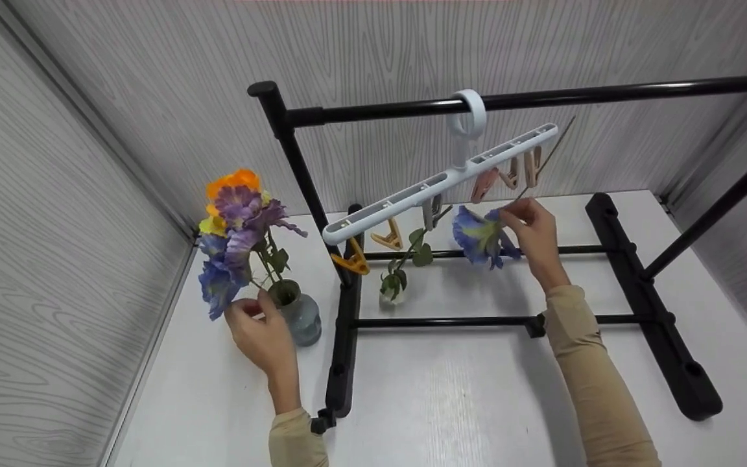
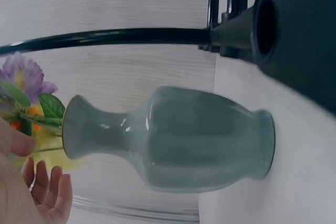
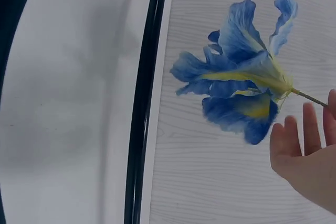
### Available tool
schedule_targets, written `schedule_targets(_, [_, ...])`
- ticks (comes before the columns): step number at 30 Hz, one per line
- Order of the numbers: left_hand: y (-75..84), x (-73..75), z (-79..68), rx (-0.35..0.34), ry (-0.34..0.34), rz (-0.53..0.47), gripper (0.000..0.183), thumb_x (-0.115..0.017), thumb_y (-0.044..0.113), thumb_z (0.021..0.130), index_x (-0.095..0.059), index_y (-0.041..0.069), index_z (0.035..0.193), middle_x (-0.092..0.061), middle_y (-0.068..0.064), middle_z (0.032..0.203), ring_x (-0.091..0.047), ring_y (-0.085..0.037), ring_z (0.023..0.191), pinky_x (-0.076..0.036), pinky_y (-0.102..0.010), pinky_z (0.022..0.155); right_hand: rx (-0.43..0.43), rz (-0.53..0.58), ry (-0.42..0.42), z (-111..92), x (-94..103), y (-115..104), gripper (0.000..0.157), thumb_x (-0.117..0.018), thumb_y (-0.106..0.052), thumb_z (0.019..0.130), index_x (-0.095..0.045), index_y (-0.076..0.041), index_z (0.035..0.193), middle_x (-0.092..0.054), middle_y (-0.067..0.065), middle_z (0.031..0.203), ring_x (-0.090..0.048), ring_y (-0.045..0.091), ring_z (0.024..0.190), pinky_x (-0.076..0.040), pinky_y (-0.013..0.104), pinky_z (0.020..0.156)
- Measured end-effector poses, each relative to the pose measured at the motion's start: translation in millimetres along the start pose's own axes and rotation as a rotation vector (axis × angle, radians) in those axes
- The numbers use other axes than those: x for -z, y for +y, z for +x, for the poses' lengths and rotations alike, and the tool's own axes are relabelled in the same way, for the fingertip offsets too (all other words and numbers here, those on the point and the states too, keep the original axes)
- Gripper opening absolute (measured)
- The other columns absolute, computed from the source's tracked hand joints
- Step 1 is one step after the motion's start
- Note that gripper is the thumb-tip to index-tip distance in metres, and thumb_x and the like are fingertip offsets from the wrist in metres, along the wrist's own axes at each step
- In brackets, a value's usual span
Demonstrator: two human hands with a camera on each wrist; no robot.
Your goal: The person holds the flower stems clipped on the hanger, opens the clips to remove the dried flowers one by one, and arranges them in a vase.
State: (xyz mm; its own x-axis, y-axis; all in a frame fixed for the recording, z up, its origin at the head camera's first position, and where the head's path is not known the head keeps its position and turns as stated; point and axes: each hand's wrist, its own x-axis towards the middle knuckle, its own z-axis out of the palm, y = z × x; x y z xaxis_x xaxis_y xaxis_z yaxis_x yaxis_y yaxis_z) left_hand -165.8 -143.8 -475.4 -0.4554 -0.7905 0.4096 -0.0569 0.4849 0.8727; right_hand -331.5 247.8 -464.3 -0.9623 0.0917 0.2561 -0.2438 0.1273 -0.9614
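My right hand (image 1: 532,230) pinches the thin stem of a blue artificial iris (image 1: 480,237), close behind its bloom. The bloom points left, and the stem slants up past a beige peg (image 1: 533,167) at the right end of a white hanger (image 1: 406,200). In the right wrist view, blue petals (image 3: 239,77) with yellow streaks spread beyond the fingers. My left hand (image 1: 260,334) is beside the neck of a grey-green vase (image 2: 194,140), under a bunch of orange, purple and blue flowers (image 1: 234,227). A gap shows between its thumb and loosely bent fingers in the left wrist view.
The hanger's ring hooks over the black rail (image 1: 380,111) of a floor-standing rack. Yellow pegs (image 1: 352,259) and a pink peg (image 1: 484,185) hang from it. A white rose (image 1: 391,295) hangs head down from a grey peg (image 1: 432,211). Black base bars (image 1: 438,322) cross the white tabletop.
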Motion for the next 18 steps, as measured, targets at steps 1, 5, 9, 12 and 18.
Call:
schedule_targets(1, [0.9,-0.7,-3.1,-0.002,0.018,-0.002,0.022,-0.064,0.013,0.101,-0.054,-0.002,0.088,-0.057,-0.023,0.091,-0.059,-0.039,0.084,-0.044,-0.043,0.074,0.002,0.018,-0.001,-1.1,-0.1,1.0,0.018,-0.069,-0.006,0.099,-0.064,0.01,0.106,-0.068,0.007,0.1,-0.065,0.017,0.092,-0.054,0.027,0.086])
schedule_targets(5, [5.3,-5.5,-14.9,-0.059,0.058,-0.063,0.022,-0.064,0.011,0.102,-0.053,-0.002,0.087,-0.057,-0.021,0.086,-0.059,-0.032,0.078,-0.042,-0.029,0.067,-0.018,0.069,0.009,-5.6,0.3,2.6,0.018,-0.068,-0.002,0.099,-0.063,0.012,0.108,-0.068,0.006,0.097,-0.068,0.015,0.089,-0.057,0.027,0.086])
schedule_targets(9, [18.2,-13.4,-31.0,-0.209,0.071,-0.191,0.019,-0.065,0.006,0.101,-0.054,-0.005,0.088,-0.057,-0.019,0.082,-0.058,-0.026,0.074,-0.042,-0.019,0.064,-0.001,0.105,0.039,-10.9,1.3,4.8,0.021,-0.069,-0.002,0.099,-0.063,0.016,0.109,-0.068,0.012,0.098,-0.07,0.015,0.089,-0.058,0.027,0.086])
schedule_targets(12, [37.3,-24.8,-50.8,-0.361,0.028,-0.277,0.015,-0.066,-0.001,0.097,-0.055,-0.005,0.088,-0.058,-0.016,0.08,-0.057,-0.023,0.07,-0.045,-0.019,0.063,0.028,0.125,0.072,-15.3,3.2,6.3,0.021,-0.071,-0.003,0.098,-0.064,0.016,0.105,-0.069,0.008,0.094,-0.07,0.011,0.085,-0.058,0.023,0.083])
schedule_targets(18, [83.1,-54.3,-90.6,-0.647,-0.245,-0.356,0.01,-0.068,-0.003,0.092,-0.06,0.001,0.09,-0.06,-0.009,0.082,-0.061,-0.02,0.071,-0.052,-0.026,0.057,0.011,0.087,0.074,-31.8,3.3,-15.7,0.017,-0.068,0.003,0.097,-0.066,0.018,0.104,-0.071,0.01,0.092,-0.071,0.016,0.084,-0.058,0.026,0.08])
